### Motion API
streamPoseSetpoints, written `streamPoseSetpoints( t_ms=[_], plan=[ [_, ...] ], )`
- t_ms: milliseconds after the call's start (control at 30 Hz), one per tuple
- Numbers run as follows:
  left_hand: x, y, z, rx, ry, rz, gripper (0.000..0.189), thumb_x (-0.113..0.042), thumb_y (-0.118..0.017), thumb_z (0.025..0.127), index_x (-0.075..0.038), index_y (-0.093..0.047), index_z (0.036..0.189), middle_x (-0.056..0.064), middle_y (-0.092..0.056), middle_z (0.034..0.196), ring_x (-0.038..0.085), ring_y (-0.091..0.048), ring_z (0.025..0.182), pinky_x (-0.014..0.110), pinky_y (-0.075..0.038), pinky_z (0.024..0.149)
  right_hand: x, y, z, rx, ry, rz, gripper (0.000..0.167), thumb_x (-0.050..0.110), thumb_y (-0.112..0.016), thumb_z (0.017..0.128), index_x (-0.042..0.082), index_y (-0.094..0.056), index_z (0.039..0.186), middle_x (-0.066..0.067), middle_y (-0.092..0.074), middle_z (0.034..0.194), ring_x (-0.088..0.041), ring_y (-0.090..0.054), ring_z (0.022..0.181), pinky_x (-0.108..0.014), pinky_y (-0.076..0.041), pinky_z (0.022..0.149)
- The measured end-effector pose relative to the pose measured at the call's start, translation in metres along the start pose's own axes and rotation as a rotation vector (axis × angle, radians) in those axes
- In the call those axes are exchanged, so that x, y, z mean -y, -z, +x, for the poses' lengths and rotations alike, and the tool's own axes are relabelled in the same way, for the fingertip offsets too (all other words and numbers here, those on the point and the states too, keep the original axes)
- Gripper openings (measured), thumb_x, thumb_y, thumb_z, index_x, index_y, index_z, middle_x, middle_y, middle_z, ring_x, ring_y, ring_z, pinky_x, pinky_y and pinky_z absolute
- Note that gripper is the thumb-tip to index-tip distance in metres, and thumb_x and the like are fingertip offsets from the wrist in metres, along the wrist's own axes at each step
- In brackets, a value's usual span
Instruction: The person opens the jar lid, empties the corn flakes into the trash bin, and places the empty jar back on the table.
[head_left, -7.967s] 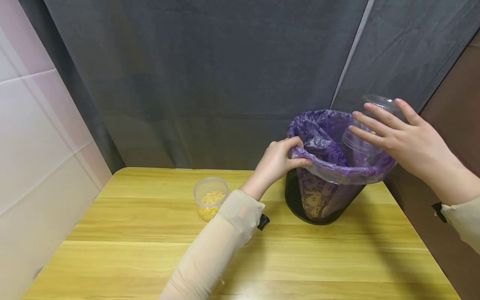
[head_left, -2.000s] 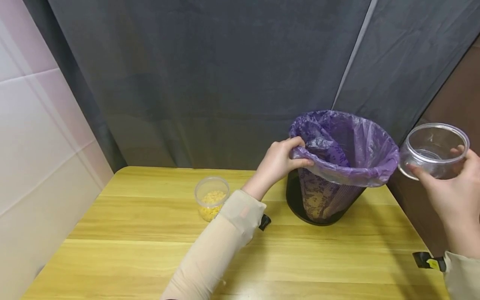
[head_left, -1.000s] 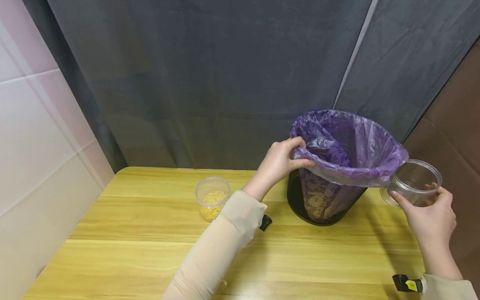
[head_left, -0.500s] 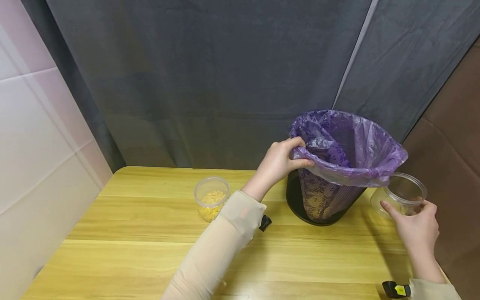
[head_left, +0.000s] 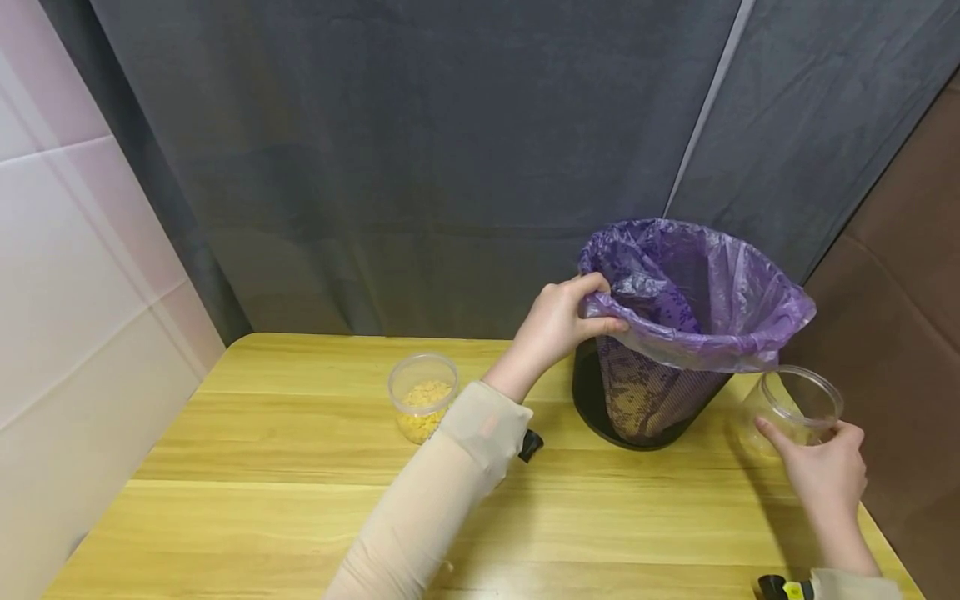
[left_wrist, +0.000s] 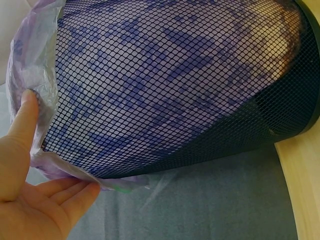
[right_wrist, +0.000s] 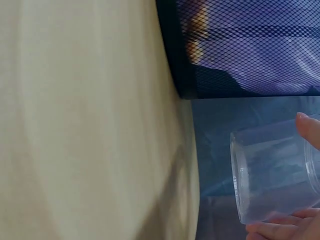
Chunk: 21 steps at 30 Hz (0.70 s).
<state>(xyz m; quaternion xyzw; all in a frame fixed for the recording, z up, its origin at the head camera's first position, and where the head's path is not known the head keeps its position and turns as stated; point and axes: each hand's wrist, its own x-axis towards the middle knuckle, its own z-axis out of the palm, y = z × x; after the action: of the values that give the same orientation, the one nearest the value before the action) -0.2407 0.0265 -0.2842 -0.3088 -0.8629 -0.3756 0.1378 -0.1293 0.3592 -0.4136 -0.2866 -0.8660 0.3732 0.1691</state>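
My left hand (head_left: 557, 317) grips the near left rim of a black mesh trash can (head_left: 660, 400), pinching the purple trash bag (head_left: 705, 350) that lines it. In the left wrist view the thumb lies on the outside of the folded bag (left_wrist: 45, 80), with fingers under the rim. My right hand (head_left: 825, 471) holds a clear plastic jar (head_left: 795, 408) by its sides, just right of the can. The right wrist view shows this jar (right_wrist: 272, 170) with nothing visible inside, its base a little off the table. A second clear jar (head_left: 423, 398), partly filled with yellow bits, stands left of my left forearm.
The wooden table (head_left: 300, 500) ends at a dark grey curtain (head_left: 412, 167) behind and a brown panel (head_left: 900, 333) on the right. A pale panel (head_left: 90, 292) borders the left side. Something yellowish shows through the can's mesh near the bottom.
Eight seconds ago my right hand was over the bin with the jar tipped above it. Since then it has brought the jar upright, to the right and down beside the bin. The left hand stays put.
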Motion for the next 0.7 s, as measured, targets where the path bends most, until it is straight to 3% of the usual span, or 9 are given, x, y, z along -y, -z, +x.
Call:
streamPoseSetpoints(
  t_ms=[400, 700],
  plan=[
    [0.000, 0.001, 0.000, 0.002, -0.003, -0.001, 0.035, -0.036, -0.077, 0.078, -0.015, -0.059, 0.099, 0.001, -0.037, 0.065, 0.014, -0.037, 0.060, 0.026, -0.034, 0.058, -0.014, -0.008, -0.003, 0.057, -0.068, -0.013, 0.109, 0.060, -0.072, 0.075, -0.008, -0.019, 0.141, -0.039, -0.040, 0.127, -0.056, -0.039, 0.113, -0.063, -0.032, 0.089],
    [-0.001, 0.000, 0.000, 0.002, 0.001, -0.003, 0.035, -0.036, -0.078, 0.078, -0.015, -0.060, 0.099, -0.001, -0.036, 0.064, 0.014, -0.038, 0.060, 0.026, -0.035, 0.058, -0.021, -0.012, -0.005, 0.063, -0.089, 0.014, 0.110, 0.057, -0.074, 0.075, -0.010, -0.017, 0.142, -0.042, -0.037, 0.128, -0.058, -0.036, 0.116, -0.063, -0.030, 0.094]
  ],
)
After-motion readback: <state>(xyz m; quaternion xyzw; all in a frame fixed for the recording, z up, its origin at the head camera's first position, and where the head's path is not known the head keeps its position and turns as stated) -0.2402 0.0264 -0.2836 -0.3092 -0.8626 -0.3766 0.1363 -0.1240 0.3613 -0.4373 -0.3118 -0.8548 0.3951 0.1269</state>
